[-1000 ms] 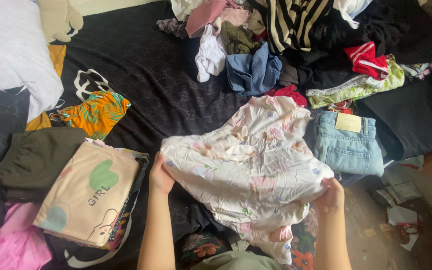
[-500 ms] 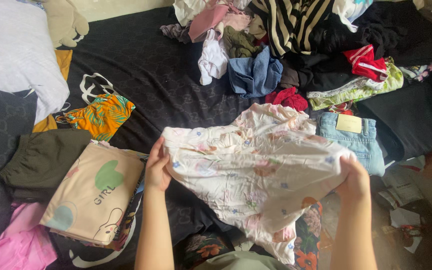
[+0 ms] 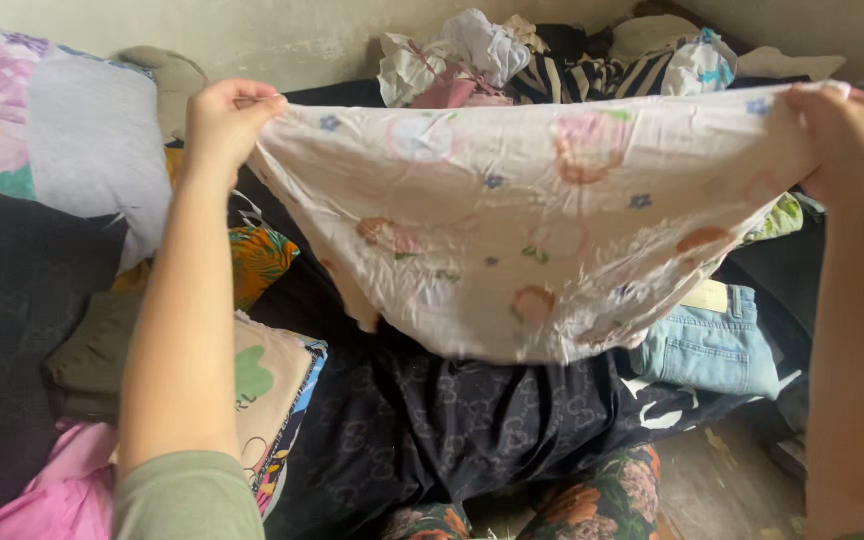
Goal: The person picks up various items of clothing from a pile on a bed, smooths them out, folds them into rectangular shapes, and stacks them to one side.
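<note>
1. Bedspread (image 3: 452,430), black with a faint repeating pattern, covers the bed and carries everything; the bed's far edge meets a pale wall (image 3: 252,35).
2. Floral cloth (image 3: 532,220), cream with pink and blue flowers, hangs stretched in the air above the middle of the bed. Its long axis runs left to right, its top edge is taut and its lower part sags in a curve towards the bedspread.
3. Heap of unsorted clothes (image 3: 512,60) lies along the far edge, partly hidden behind the cloth.
4. Pillow (image 3: 62,150), grey with a flowered end, sits at the far left corner.
5. Folded stack, topped by a beige printed shirt (image 3: 272,380), lies near the left edge beside a dark green folded piece (image 3: 92,350); something pink (image 3: 42,490) sits at the near left corner.
6. Folded jeans (image 3: 712,345) rest toward the right edge, below the cloth's right end.
7. Left hand (image 3: 227,120) is closed, pinching the cloth's top left corner.
8. Right hand (image 3: 847,140) is likewise closed on the top right corner; both are raised level, neither nearer.
</note>
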